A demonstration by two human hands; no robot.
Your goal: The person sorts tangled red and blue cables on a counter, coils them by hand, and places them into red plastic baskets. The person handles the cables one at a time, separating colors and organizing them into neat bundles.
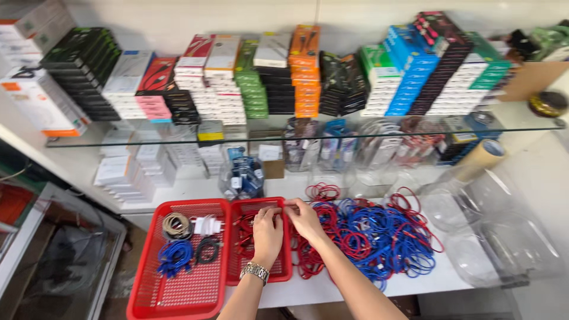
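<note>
1. Both forearms enter from the bottom edge, cut off by the frame. The fingertips of both hands are small and partly buried among cables, so the exact grip is hard to read.
2. The lower left corner is dim; what lies behind the white frame there cannot be made out. Clear plastic jars (504, 249) at the right are cut off by the edge.
3. On the glass shelf (521, 121) stand stacks of flat boxes: black at the left, then white and pink, green, an orange stack (305, 71), and blue boxes (409, 68) toward the right. Under the shelf sit more white boxes and clear packs, blurred through the glass.
4. A roll of brown tape (483, 157) leans at the right.
5. The left hand (267, 231), with a metal watch at the wrist, rests curled over the small red basket (284, 274), its fingers on a red cable (244, 228) inside.
6. The right hand (305, 218), just beside it, pinches a red strand at the basket's right rim.
7. The heap of red and blue cables (373, 237) lies on the desk (415, 283), touching the right hand.
8. The large red basket (178, 290) at the left holds coiled cables and a white charger (206, 225).
</note>
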